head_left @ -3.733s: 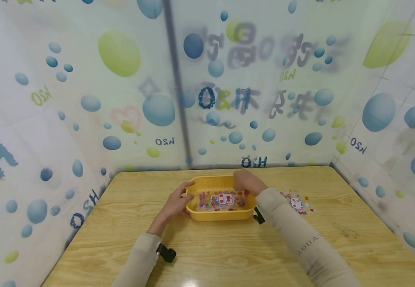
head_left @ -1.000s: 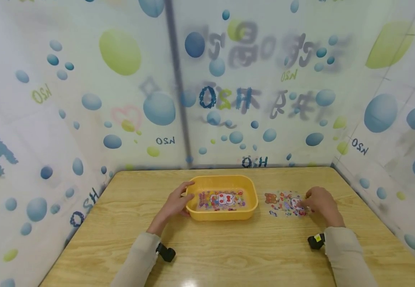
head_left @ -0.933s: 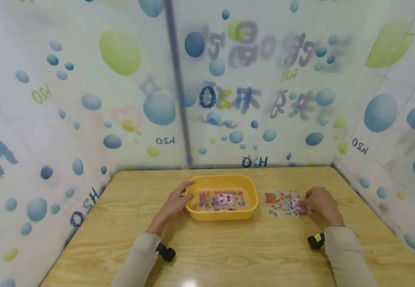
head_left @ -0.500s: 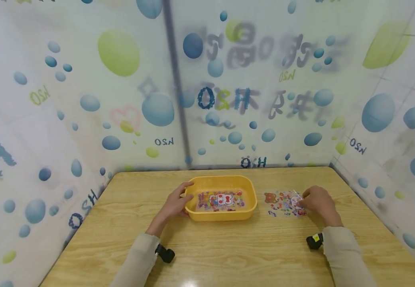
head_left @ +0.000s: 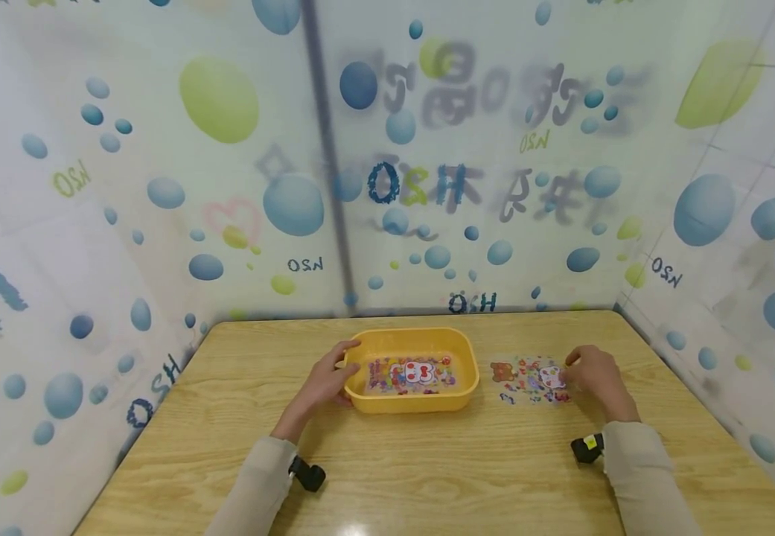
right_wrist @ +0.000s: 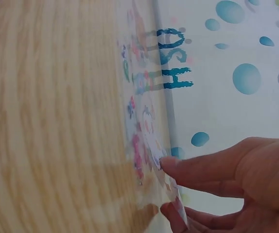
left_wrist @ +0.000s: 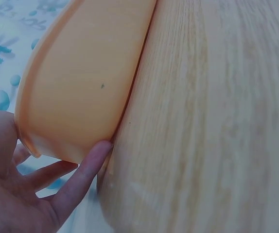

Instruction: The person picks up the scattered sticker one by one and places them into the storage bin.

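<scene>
A yellow plastic basin [head_left: 410, 403] sits on the table, and my left hand [head_left: 325, 381] grips its left end by the rim. In the left wrist view, fingers of the left hand [left_wrist: 42, 189] touch the basin's outer wall [left_wrist: 81, 82]. A clear sheet printed with colourful cartoon figures [head_left: 409, 374] lies flat in the basin. To the right, a similar clear printed sheet [head_left: 528, 378] lies on the table. My right hand [head_left: 595, 378] pinches its right edge; the right wrist view shows that sheet [right_wrist: 151, 136] bent up slightly between thumb and fingers of the right hand [right_wrist: 236, 179].
The wooden table [head_left: 414, 476] reaches back to a white curtain [head_left: 387, 246] printed with blue and green dots and letters. Similar coverings hang at both sides. Each wrist wears a small black camera, such as the right one [head_left: 587, 448].
My right hand has left the basin's right end and come to the right edge of the sheet on the table. That edge is now pinched. My left hand has stayed on the basin.
</scene>
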Tool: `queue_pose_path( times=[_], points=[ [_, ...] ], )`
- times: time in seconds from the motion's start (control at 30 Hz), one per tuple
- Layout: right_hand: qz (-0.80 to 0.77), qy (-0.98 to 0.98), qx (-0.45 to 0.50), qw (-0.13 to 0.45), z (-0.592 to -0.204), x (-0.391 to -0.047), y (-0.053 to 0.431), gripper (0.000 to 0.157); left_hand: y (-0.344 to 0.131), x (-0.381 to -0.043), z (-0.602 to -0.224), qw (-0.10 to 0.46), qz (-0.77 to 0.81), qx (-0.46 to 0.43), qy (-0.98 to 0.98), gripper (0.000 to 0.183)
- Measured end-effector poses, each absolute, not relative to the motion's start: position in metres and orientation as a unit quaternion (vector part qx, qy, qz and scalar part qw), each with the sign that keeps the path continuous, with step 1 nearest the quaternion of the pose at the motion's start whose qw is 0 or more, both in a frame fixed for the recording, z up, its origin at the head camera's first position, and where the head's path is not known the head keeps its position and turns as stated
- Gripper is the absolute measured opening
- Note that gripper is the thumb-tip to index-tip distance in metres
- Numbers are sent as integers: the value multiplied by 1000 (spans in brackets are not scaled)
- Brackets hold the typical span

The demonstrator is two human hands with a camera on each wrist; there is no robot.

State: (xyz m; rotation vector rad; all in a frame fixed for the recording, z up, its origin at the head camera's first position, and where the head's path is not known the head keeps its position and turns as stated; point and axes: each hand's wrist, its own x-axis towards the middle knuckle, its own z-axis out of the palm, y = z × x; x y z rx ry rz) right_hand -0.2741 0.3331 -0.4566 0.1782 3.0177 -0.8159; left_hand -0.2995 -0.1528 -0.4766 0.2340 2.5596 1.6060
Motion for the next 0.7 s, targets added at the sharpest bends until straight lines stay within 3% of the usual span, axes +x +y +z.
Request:
queue_pose_path(
  times=[0.33, 0.7],
  points=[
    [-331, 943, 28, 7, -456, -276, 342, 26, -154, -299, -477, 60, 534, 78, 840, 46],
    [-407, 913, 15, 7, -453, -276, 345, 31, -153, -299, -477, 54, 526, 72, 846, 45]
  ],
)
